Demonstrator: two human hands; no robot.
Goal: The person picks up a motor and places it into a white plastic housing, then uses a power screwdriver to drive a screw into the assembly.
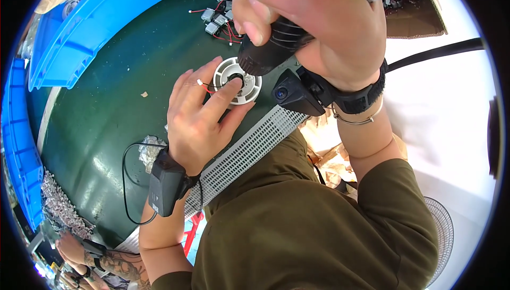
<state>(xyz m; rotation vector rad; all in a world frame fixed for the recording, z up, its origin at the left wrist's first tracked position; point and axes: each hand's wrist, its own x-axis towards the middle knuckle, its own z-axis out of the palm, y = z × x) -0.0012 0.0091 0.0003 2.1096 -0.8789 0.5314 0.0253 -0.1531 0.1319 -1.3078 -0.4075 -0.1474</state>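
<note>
Legible lettering, numbers or signs: none that I can read. Marking, one: small pale print [154, 207], set near the lower end of the black wrist device [167, 185] strapped behind my left hand [195, 113]; characters too tiny for me to make out.

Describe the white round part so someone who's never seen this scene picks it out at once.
On the green tabletop, find the left hand, near the picture's middle. It holds the white round part, at the tip of the black tool in the right hand. Unlike the small grey boxy pieces farther up, it is wheel-shaped, with a slotted rim.
</note>
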